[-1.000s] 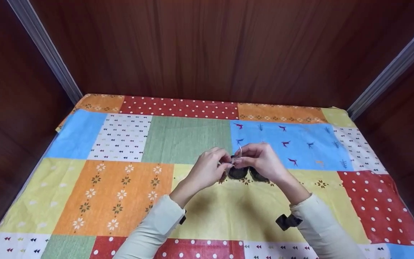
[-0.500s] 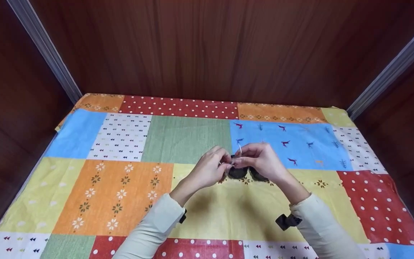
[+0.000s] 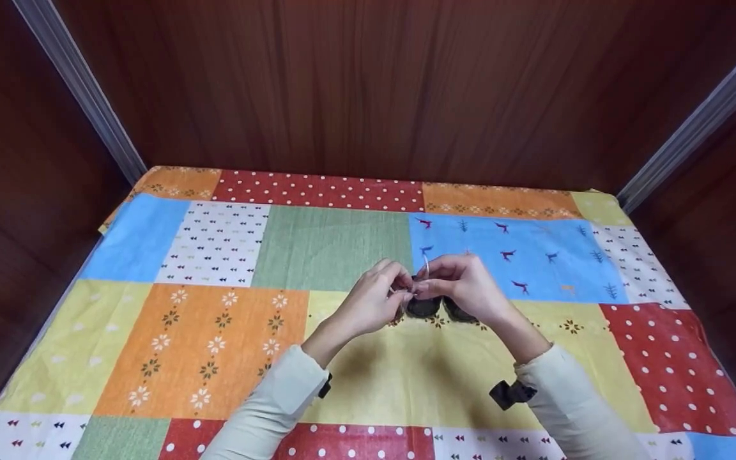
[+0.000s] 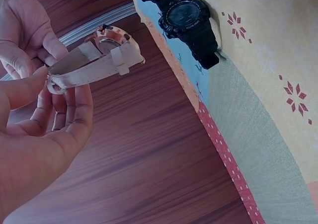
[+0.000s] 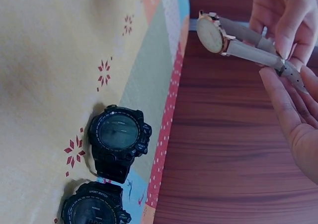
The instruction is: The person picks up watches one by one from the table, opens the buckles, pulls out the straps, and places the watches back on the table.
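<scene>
Raised above the table is a wristwatch point(image 5: 210, 34) with a rose-gold case, a pale dial and a whitish strap point(image 4: 99, 71). Its strap is bent into a loop, and the two ends meet at the buckle. My left hand point(image 3: 371, 297) pinches the strap near the buckle between thumb and fingers. From the other side, my right hand point(image 3: 467, 287) pinches the strap's holed end. In the head view the fingers hide most of this watch. Just beneath the hands lie two black sports watches point(image 3: 423, 308) point(image 5: 93, 209), side by side.
A patchwork tablecloth point(image 3: 214, 358) covers the table. Dark wood-grain panels point(image 3: 368, 89) rise at the back and both sides, with grey metal strips point(image 3: 87, 96) at the corners. Small black devices point(image 3: 512, 394) sit at the wrists.
Both hands stay in nearly the same place, with only slight finger movement at the strap. The black watches have not moved.
</scene>
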`<act>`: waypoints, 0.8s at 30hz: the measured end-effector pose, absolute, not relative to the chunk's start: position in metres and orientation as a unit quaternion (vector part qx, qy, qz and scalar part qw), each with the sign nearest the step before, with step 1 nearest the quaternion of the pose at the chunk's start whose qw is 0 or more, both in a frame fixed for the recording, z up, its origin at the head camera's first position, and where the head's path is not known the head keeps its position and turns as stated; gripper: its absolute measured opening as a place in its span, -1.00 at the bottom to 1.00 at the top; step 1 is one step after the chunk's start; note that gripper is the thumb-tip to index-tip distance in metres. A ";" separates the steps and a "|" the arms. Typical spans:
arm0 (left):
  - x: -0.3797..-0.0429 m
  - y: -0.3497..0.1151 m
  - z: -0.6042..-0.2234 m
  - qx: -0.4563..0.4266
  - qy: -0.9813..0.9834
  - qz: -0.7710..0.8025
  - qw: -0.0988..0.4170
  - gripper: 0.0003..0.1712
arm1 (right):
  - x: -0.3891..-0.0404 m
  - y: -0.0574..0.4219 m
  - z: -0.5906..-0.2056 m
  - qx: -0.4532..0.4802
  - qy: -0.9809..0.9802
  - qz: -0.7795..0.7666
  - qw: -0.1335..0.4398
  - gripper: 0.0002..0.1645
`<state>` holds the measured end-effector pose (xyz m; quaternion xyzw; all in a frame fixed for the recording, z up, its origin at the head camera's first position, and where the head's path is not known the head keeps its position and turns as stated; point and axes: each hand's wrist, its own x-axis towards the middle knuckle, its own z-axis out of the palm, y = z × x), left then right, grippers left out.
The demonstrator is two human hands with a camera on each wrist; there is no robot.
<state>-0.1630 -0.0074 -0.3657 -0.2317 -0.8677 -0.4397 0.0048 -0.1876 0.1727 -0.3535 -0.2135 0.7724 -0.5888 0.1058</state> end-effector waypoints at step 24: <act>-0.164 -0.006 -0.365 -0.246 -0.856 -0.455 0.015 -0.95 | -0.185 0.176 -0.350 -0.220 0.768 -0.593 0.105 -0.76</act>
